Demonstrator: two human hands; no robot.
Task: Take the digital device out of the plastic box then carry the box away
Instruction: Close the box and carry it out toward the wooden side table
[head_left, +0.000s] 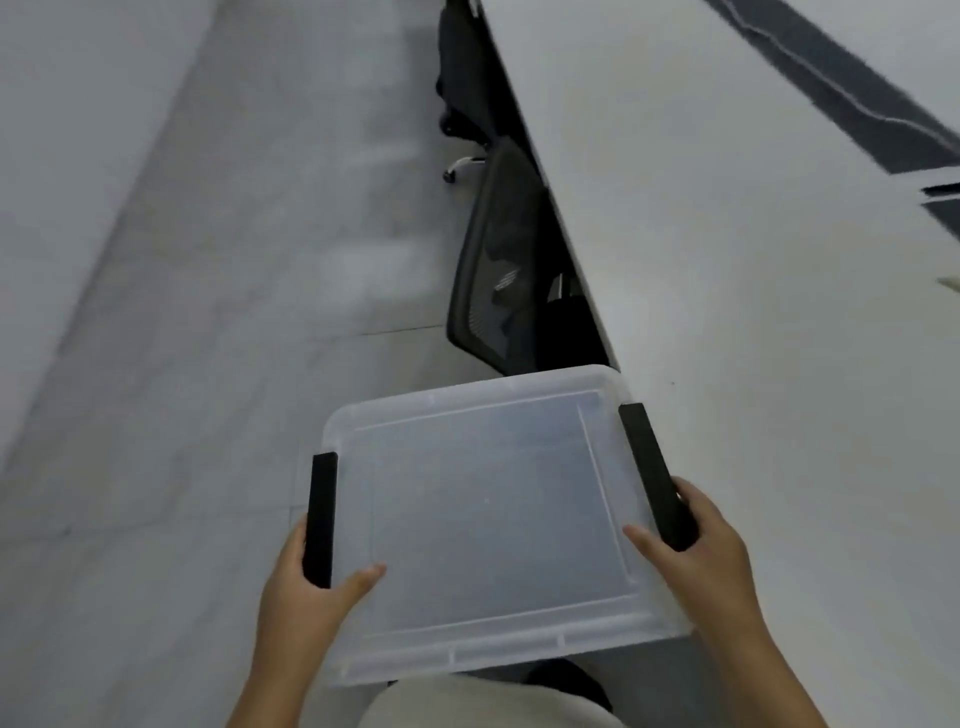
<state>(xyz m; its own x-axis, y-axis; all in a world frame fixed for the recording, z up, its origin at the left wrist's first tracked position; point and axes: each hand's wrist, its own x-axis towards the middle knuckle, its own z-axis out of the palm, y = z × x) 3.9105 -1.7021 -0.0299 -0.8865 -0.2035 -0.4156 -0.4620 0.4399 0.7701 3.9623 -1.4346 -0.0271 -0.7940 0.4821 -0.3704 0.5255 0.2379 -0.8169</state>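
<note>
Head view shows us carrying the clear plastic box (493, 525), lid on, above the grey floor (208, 364) beside the white counter (727, 260). Our left hand (306, 597) grips its black left latch (321, 519), thumb on the lid; our right hand (711, 561) grips the black right latch (655, 475) likewise. A black mesh chair (498, 260) sits tucked under the counter edge ahead.

Lidded translucent plastic box (483, 525) held over grey floor (208, 312), left hand (306, 597) and right hand (706, 551) on black latches, white desk (753, 260) at right, black chair (504, 270) tucked beneath
</note>
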